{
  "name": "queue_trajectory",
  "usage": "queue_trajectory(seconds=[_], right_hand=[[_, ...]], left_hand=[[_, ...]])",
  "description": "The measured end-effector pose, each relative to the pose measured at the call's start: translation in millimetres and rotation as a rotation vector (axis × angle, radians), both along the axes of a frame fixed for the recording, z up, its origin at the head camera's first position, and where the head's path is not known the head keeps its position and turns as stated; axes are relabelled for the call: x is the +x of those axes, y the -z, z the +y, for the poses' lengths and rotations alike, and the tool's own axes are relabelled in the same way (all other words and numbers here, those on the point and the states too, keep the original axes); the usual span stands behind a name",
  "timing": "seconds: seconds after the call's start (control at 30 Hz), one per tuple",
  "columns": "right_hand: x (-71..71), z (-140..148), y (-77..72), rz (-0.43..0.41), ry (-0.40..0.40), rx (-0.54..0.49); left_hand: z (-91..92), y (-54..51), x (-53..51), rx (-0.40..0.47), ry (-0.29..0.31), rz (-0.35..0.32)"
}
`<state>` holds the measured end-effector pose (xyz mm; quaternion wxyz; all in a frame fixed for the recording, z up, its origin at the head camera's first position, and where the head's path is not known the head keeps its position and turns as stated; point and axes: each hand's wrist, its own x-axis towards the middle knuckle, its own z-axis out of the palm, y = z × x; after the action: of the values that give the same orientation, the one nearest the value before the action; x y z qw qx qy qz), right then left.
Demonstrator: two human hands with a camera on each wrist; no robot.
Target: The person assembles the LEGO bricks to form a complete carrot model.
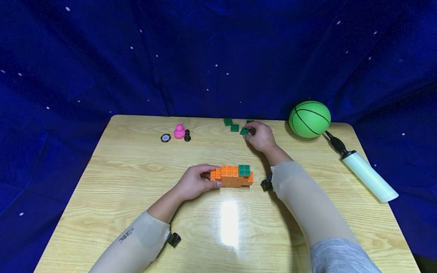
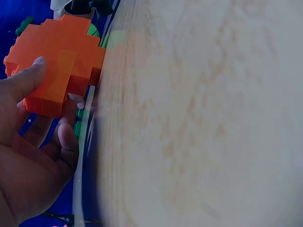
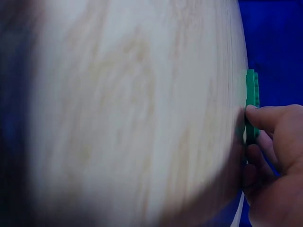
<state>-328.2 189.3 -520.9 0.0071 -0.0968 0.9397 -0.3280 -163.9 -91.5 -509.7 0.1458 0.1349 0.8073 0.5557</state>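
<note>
Just below the middle of the frame, the left hand [image 1: 195, 184] grips the left end of an orange brick build [image 1: 227, 179], thumb and fingers closed on opposite sides; a green brick [image 1: 244, 170] sits atop its right part. Above and to the right, the right hand [image 1: 263, 137] has thumb and fingers curved about a green tile [image 1: 244, 131], the thumb touching green in the right wrist view, though I can't tell whether the pinch is closed. More green tiles [image 1: 235, 128] lie near on the table [image 1: 136, 167].
</note>
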Motion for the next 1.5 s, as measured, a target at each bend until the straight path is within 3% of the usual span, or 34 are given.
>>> queue_trajectory(seconds=[0.37, 0.9, 1.5], right_hand=[[6.5, 4, -1.8, -0.005, -0.003, 0.031], [34.8, 23, -3.2, 0.031, -0.061, -0.086], [69.9, 26, -28.8, 0.128, -0.137, -0.129]], left_hand=[[-0.4, 0.1, 0.2, -0.015, -0.005, 0.004], [0.7, -2.6, 0.2, -0.025, -0.001, -0.005], [2.1, -1.4, -3.1, -0.04, 0.008, -0.005]])
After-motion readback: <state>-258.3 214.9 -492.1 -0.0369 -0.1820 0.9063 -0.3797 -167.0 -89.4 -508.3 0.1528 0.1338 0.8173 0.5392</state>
